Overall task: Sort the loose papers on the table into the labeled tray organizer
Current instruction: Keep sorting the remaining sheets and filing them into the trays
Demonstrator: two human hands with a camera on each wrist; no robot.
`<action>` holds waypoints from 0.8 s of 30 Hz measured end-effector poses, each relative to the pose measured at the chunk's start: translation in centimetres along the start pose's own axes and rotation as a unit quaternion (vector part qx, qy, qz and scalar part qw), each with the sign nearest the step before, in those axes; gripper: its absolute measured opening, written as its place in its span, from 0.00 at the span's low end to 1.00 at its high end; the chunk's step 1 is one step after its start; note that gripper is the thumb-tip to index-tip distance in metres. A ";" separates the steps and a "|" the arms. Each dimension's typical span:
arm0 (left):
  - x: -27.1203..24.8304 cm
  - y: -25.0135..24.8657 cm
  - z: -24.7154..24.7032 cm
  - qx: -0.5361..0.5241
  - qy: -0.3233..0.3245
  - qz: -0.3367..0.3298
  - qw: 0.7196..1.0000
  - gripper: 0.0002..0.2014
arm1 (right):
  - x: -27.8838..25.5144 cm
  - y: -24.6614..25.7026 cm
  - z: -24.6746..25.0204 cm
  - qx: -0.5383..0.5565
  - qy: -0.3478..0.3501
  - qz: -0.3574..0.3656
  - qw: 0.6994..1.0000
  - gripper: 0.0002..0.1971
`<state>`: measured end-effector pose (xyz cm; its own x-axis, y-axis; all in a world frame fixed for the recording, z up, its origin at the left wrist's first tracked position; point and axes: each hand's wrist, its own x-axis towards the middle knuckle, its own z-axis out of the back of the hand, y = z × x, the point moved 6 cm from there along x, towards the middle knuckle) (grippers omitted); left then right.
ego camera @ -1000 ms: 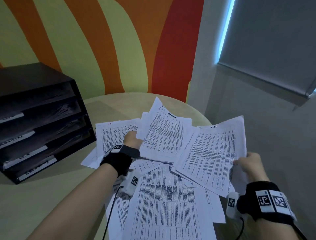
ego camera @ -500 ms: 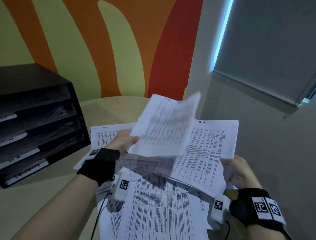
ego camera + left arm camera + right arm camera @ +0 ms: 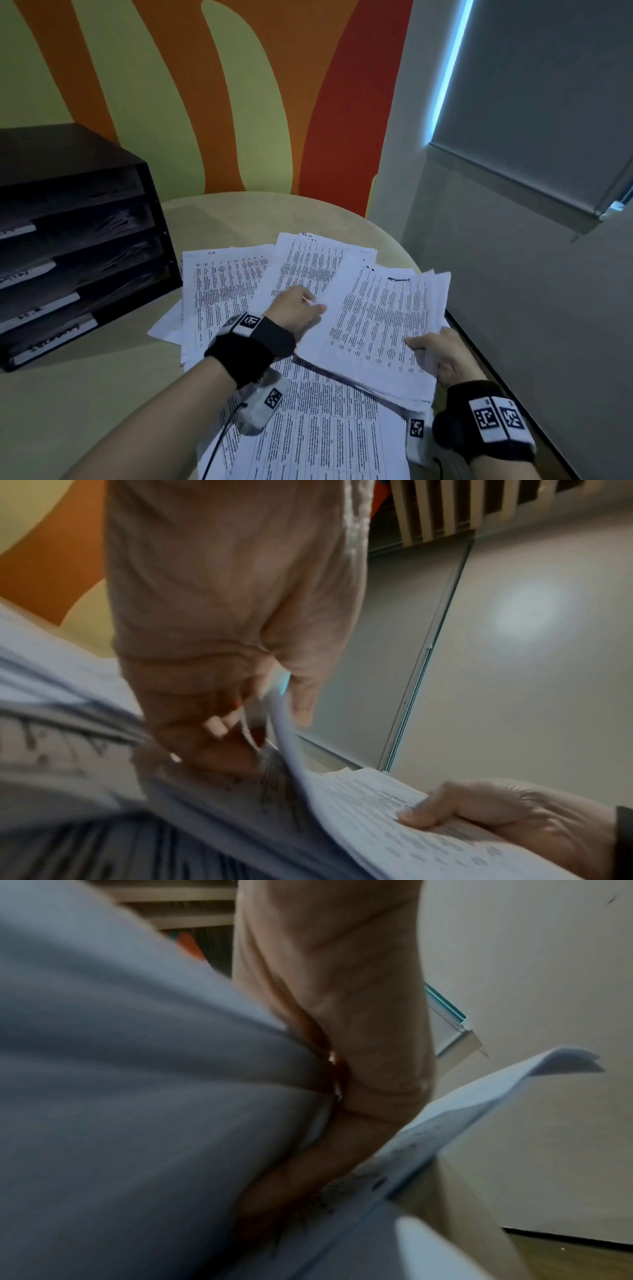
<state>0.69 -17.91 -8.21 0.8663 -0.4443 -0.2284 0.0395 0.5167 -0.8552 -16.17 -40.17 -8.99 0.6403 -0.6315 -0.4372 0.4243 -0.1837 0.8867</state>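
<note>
1. The right hand (image 3: 445, 356) grips a sheaf of printed sheets (image 3: 380, 329) at its near right edge, thumb lying on top and fingers curled beneath; the sheaf is lifted at a slant above the other sheets.
2. The left hand (image 3: 298, 315) is at the sheaf's left edge. In the left wrist view its fingers (image 3: 219, 723) curl and pinch the edge of the top sheet, though that view is blurred.
3. Loose papers (image 3: 318, 435) lie overlapping across the near and middle part of the round tabletop (image 3: 239, 216), some under the left forearm, some jutting past the near edge.
4. One page (image 3: 222, 284) with a red mark at its top lies flat to the left of the left hand, between that hand and the tray organizer.
5. The black tray organizer (image 3: 78, 240) stands on the tabletop's left side, its open shelves facing right, each with a white label strip; the writing is too dim to read.
6. Behind the tabletop is a wall with orange, red and yellow-green stripes (image 3: 212, 96); to the right hangs a grey roller blind (image 3: 541, 102) with a bright strip along its left edge.
</note>
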 end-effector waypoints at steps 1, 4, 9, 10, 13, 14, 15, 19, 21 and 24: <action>0.5 -0.1 1.5 0.038 -0.051 0.002 0.998 0.29 | 0.2 0.1 0.3 0.001 -0.009 0.006 1.000 0.14; 1.5 0.4 5.3 0.218 -0.112 0.055 0.968 0.43 | 0.5 0.7 1.5 -0.006 -0.040 0.024 0.999 0.12; 2.5 1.6 6.6 0.279 -0.102 0.114 0.948 0.53 | -0.1 1.8 3.2 0.011 -0.066 0.058 0.996 0.08; 2.5 1.6 6.5 0.263 -0.099 0.116 0.953 0.53 | -0.2 1.9 3.4 0.013 -0.066 0.063 0.996 0.07; 2.9 1.9 6.1 0.213 -0.090 0.106 0.967 0.39 | -0.3 2.0 4.1 0.025 -0.066 0.067 0.995 0.07; 2.8 1.7 6.2 0.209 -0.098 0.088 0.969 0.25 | -0.2 1.9 4.2 0.032 -0.064 0.064 0.995 0.07; 2.7 1.6 6.4 0.207 -0.112 0.068 0.970 0.10 | -0.2 1.9 4.3 0.039 -0.060 0.062 0.996 0.07; 2.8 2.2 8.0 0.153 -0.171 0.043 0.972 0.05 | -0.6 2.1 4.7 0.068 -0.046 0.061 0.995 0.08; 2.3 2.0 8.9 0.160 -0.160 0.059 0.972 0.09 | -0.7 2.2 5.0 0.079 -0.046 0.059 0.994 0.10; 1.4 1.8 10.9 0.235 -0.078 0.090 0.965 0.17 | -0.4 1.8 5.6 0.085 -0.053 0.052 0.994 0.13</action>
<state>7.37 -9.64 -5.04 0.9430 -0.2198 -0.2499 0.0706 0.8660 -0.4951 -19.25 -44.47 -6.40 0.6007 -0.7271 -0.3324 0.2395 -0.2330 0.9425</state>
